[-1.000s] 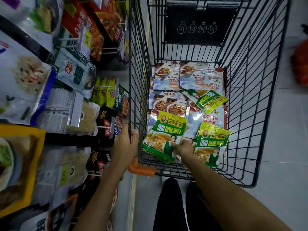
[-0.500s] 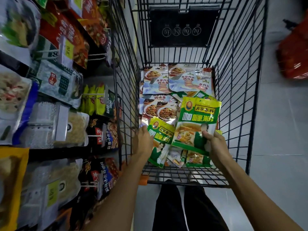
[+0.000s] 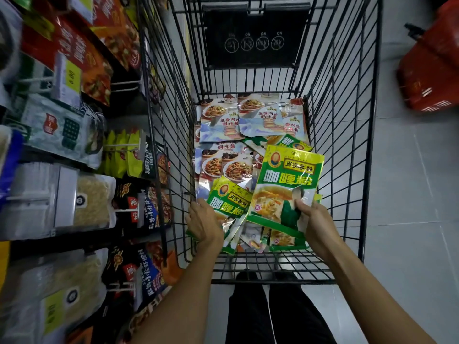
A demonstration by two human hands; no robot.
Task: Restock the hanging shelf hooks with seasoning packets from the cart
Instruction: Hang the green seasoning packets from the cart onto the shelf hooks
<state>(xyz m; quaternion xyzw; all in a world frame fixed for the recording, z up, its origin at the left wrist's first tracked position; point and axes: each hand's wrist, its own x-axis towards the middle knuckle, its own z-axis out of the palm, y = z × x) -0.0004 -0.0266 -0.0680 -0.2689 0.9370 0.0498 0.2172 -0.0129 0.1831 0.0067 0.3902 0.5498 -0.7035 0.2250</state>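
Moved: left hand (image 3: 204,223) is now reaching inside the cart (image 3: 347,150) instead of gripping its rim, and right hand (image 3: 313,220) is holding its packet raised instead of down on the pile.
Right hand: is pinching the lifted curry powder packet (image 3: 285,184) by its lower right corner, thumb on the front. The packet is standing up beyond the hand, above the pile.
Left hand: is resting on the lower curry powder packets (image 3: 229,202) just ahead of it. Whether its fingers are curling round them I cannot tell.
Shelf hooks: shelf hooks (image 3: 119,145) are sticking out well to the left of the left hand, beyond the cart's wire side, and are already carrying yellow-green packets (image 3: 116,157).
Risk, grip: glossy film held by one corner is probably going to swing or slip during the carry.
Risk, path: going left is meaning clearing the wire side, where a corner could be snagging.
Risk, hook: the hanging end is likely lying farthest from the right hand, so threading may be needing a regrip and risking a drop.
Risk, pile: pale sauce packets (image 3: 218,125) beyond both hands could be sliding as the stack is lifting.
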